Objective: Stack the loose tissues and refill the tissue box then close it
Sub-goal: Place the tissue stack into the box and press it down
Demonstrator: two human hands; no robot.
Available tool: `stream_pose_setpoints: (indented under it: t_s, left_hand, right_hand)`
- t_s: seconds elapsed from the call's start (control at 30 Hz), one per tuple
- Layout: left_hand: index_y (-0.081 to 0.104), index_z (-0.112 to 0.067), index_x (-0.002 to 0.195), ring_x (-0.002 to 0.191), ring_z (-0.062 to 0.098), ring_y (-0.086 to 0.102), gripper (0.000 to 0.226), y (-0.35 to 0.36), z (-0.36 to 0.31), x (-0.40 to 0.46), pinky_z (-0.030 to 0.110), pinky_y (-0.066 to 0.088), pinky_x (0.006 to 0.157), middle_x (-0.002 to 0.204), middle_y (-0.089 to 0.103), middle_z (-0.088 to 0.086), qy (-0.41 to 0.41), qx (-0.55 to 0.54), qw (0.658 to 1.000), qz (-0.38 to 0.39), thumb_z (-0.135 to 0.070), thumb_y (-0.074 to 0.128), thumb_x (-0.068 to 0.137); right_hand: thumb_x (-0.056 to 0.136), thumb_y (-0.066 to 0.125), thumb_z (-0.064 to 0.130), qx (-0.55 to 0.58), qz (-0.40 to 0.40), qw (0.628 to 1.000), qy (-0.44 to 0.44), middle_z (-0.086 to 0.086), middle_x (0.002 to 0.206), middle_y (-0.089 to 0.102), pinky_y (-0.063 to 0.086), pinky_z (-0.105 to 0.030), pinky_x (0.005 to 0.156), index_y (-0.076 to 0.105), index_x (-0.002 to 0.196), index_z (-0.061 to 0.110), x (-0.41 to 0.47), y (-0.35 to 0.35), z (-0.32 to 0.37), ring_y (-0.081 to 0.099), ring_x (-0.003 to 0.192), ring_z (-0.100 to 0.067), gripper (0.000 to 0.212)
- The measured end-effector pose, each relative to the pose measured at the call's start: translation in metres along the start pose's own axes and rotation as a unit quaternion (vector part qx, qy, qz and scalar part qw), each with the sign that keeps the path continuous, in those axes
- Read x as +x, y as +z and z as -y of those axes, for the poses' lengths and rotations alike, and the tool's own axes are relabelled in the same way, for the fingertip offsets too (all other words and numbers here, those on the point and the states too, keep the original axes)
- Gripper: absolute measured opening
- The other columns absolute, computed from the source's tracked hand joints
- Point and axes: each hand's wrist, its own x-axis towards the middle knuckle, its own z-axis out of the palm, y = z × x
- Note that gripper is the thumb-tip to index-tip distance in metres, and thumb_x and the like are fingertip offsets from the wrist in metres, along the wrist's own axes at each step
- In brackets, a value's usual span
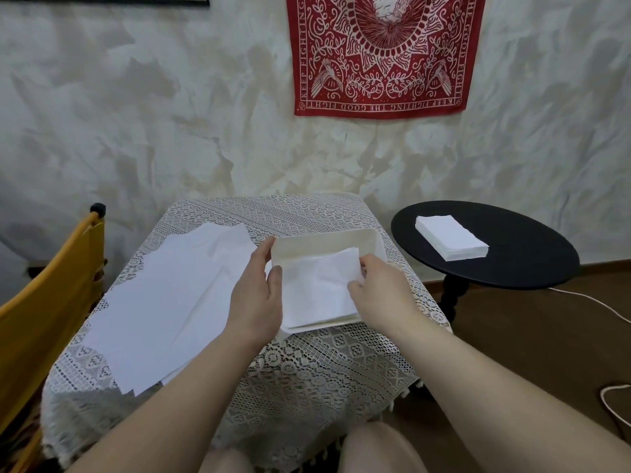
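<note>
The left hand [259, 295] is gripping the box [324, 242] rim on the worktop [307, 363] while the right hand [379, 295] is pinching the tissues [317, 288] inside, best pressed flat, corners squared, before adding more.

left hand [256, 295]: bare, no ring | right hand [382, 298]: bare | forearms: sleeveless | knees: bare
</note>
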Motion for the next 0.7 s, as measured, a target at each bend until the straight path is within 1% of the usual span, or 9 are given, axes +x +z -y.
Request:
stream_pose_setpoints:
  t_s: [0.1,0.17,0.2,0.23,0.27,0.3,0.37,0.5,0.7]
  left_hand:
    - [0.032,-0.023,0.144,0.129,0.005,0.041,0.046,0.0,0.0,0.0,0.032,0.035,0.106,0.141,0.045,-0.008,0.002,-0.001,1.0,-0.002,-0.016,0.039,0.099]
    - [0.032,-0.024,0.143,0.128,0.006,0.042,0.045,0.001,0.0,0.0,0.031,0.036,0.104,0.139,0.046,-0.009,0.003,0.003,1.0,-0.003,-0.016,0.039,0.099]
    - [0.033,-0.024,0.143,0.126,0.006,0.043,0.045,0.001,0.0,0.0,0.031,0.036,0.103,0.138,0.046,-0.01,0.005,0.005,1.0,-0.004,-0.016,0.038,0.099]
    - [0.033,-0.024,0.143,0.124,0.005,0.044,0.044,0.001,-0.001,0.0,0.03,0.037,0.102,0.136,0.047,-0.012,0.006,0.006,1.0,-0.005,-0.016,0.038,0.099]
    - [0.034,-0.024,0.142,0.122,0.004,0.044,0.044,0.001,-0.001,0.0,0.028,0.037,0.1,0.133,0.047,-0.014,0.007,0.006,1.0,-0.005,-0.016,0.038,0.099]
    - [0.034,-0.024,0.142,0.119,0.002,0.045,0.044,0.001,-0.001,0.0,0.026,0.036,0.097,0.13,0.047,-0.016,0.007,0.007,1.0,-0.005,-0.016,0.038,0.099]
    - [0.034,-0.024,0.142,0.115,-0.001,0.043,0.044,0.0,-0.002,0.0,0.023,0.035,0.094,0.127,0.046,-0.018,0.005,0.007,1.0,-0.002,-0.016,0.039,0.099]
    - [0.034,-0.026,0.142,0.114,-0.004,0.042,0.044,0.0,-0.003,0.001,0.021,0.034,0.093,0.127,0.045,-0.021,0.006,0.007,1.0,0.004,-0.016,0.039,0.099]
    - [0.034,-0.026,0.142,0.113,-0.006,0.041,0.044,0.0,-0.002,0.003,0.017,0.032,0.091,0.125,0.045,-0.02,0.001,0.007,1.0,0.008,-0.016,0.039,0.099]
  right_hand:
    - [0.087,0.06,0.015,-0.152,-0.052,0.98,-0.115,-0.011,0.144,0.037,0.038,-0.033,0.099,0.022,0.146,0.009,-0.005,0.006,-0.001,0.041,0.128,-0.029,0.07]
    - [0.069,0.08,0.016,-0.2,-0.107,0.95,-0.213,-0.02,0.141,0.042,0.034,-0.037,0.106,0.036,0.14,0.002,-0.004,0.008,-0.003,0.041,0.131,-0.034,0.085]
    - [0.065,0.084,0.018,-0.199,-0.103,0.942,-0.251,-0.021,0.138,0.046,0.035,-0.044,0.107,0.043,0.136,0.002,-0.002,0.007,-0.004,0.041,0.131,-0.037,0.084]
    - [0.07,0.081,0.02,-0.195,-0.057,0.94,-0.274,-0.018,0.141,0.044,0.033,-0.045,0.11,0.042,0.137,0.004,0.0,0.005,-0.003,0.035,0.135,-0.035,0.079]
    - [0.077,0.075,0.026,-0.194,0.001,0.938,-0.288,-0.013,0.146,0.037,0.027,-0.041,0.114,0.037,0.141,0.008,0.002,0.002,-0.001,0.027,0.14,-0.03,0.076]
    - [0.081,0.071,0.032,-0.2,0.058,0.935,-0.289,-0.008,0.15,0.032,0.02,-0.037,0.115,0.031,0.144,0.012,0.006,0.003,0.001,0.02,0.142,-0.025,0.077]
    - [0.078,0.07,0.042,-0.234,0.106,0.925,-0.279,-0.005,0.152,0.027,0.016,-0.036,0.114,0.026,0.145,0.016,0.017,0.005,0.003,0.019,0.141,-0.024,0.084]
    - [0.071,0.073,0.048,-0.263,0.131,0.925,-0.242,-0.001,0.152,0.026,0.016,-0.052,0.112,0.022,0.145,0.022,0.032,0.014,0.003,0.021,0.139,-0.026,0.093]
    - [0.07,0.074,0.042,-0.254,0.145,0.929,-0.229,0.001,0.15,0.028,0.014,-0.058,0.111,0.013,0.148,0.026,0.039,0.025,0.002,0.027,0.136,-0.027,0.1]
